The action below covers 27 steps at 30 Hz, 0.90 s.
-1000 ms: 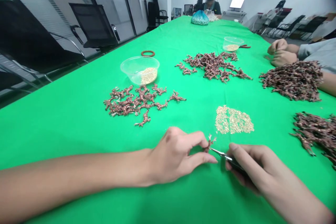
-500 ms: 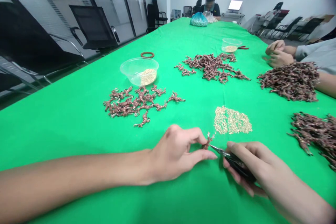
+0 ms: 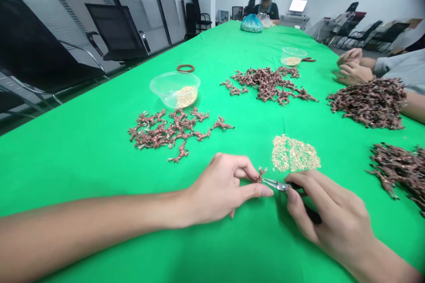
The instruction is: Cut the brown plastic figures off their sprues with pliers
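Observation:
Between the thumb and fingers of my left hand [image 3: 229, 183] is a small brown deer figurine [image 3: 260, 174] with pale antlers. My right hand [image 3: 328, 212] grips a pair of pliers [image 3: 282, 186] with dark handles. The slim metal jaws point left and reach the figurine; whether they pinch anything there is too small to tell. Just beyond my hands lies a flat patch of tiny gold-coloured pieces [image 3: 297, 154]. A loose group of brown figurines [image 3: 159, 130] lies ahead of my left forearm, beside a clear plastic bowl [image 3: 162, 88] holding more gold pieces.
More figurines lie in a middle pile [image 3: 268, 83] and two right-hand piles, one heaped [image 3: 368, 102], one nearer [image 3: 401, 166]. A brown ring [image 3: 185, 68] and a second clear bowl [image 3: 294, 53] stand farther off. A co-worker's hands [image 3: 353, 67] rest at the right; another person sits at the far end.
My right hand has turned over the pliers, its thumb now nearer me and the jaws slightly parted. My left hand has shifted slightly up and left with the figurine.

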Available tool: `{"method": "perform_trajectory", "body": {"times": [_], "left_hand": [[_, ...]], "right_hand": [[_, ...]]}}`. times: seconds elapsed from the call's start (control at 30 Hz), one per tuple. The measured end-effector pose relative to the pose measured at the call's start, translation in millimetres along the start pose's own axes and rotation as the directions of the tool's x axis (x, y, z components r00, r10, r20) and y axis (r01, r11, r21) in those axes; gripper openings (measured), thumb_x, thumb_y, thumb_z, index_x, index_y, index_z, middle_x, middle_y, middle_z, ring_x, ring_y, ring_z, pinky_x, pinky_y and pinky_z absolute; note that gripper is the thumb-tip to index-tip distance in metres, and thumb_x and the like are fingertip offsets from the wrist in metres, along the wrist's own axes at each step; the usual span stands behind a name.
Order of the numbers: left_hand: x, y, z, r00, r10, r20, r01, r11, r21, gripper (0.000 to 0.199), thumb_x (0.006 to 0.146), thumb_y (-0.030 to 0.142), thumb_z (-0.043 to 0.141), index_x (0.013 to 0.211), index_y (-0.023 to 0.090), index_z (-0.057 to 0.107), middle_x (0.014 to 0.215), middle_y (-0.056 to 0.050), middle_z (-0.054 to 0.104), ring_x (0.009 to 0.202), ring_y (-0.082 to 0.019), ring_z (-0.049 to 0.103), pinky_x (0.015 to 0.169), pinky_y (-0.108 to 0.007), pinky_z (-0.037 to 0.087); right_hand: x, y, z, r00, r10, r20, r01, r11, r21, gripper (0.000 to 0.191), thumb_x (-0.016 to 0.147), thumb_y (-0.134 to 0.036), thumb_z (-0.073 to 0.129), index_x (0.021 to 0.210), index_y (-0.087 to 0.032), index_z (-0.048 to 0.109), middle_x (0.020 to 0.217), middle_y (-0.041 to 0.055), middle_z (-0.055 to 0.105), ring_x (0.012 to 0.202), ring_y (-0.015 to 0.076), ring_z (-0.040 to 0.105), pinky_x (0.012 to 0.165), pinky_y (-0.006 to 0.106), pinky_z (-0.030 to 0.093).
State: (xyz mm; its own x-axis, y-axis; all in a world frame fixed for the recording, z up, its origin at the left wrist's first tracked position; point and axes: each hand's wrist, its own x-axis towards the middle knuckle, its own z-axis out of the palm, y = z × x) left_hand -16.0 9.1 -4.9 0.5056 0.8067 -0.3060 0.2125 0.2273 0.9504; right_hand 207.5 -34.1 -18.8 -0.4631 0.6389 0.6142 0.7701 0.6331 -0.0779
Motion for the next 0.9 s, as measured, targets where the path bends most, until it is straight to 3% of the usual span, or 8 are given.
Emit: {"method": "perform_trajectory", "body": {"times": [0.73, 0.9], "left_hand": [[-0.4, 1.7, -0.4, 1.0, -0.013, 0.009, 0.013, 1.0, 0.018, 0.039, 0.073, 0.05, 0.079, 0.083, 0.017, 0.061, 0.057, 0.005, 0.06, 0.034, -0.007, 0.045, 0.03, -0.017, 0.032], [-1.6, 3.8, -0.8, 0.997, 0.071, -0.006, -0.07, 0.994, 0.087, 0.033, 0.076, 0.043, 0.079, 0.082, 0.016, 0.063, 0.06, 0.004, 0.06, 0.038, -0.003, 0.041, 0.036, -0.015, 0.03]], "right_hand": [[-0.8, 0.6, -0.1, 0.998, -0.069, 0.004, 0.069, 0.994, -0.082, 0.01, 0.09, -0.017, 0.062, 0.098, -0.01, 0.061, 0.086, 0.0111, 0.067, 0.072, 0.0189, 0.064, 0.06, 0.03, 0.045], [4.4, -7.5, -2.8, 0.999, 0.035, 0.006, -0.036, 0.999, 0.021, 0.005, 0.093, -0.015, 0.056, 0.09, -0.015, 0.06, 0.074, 0.0045, 0.064, 0.058, 0.0118, 0.058, 0.053, 0.025, 0.041]]}}
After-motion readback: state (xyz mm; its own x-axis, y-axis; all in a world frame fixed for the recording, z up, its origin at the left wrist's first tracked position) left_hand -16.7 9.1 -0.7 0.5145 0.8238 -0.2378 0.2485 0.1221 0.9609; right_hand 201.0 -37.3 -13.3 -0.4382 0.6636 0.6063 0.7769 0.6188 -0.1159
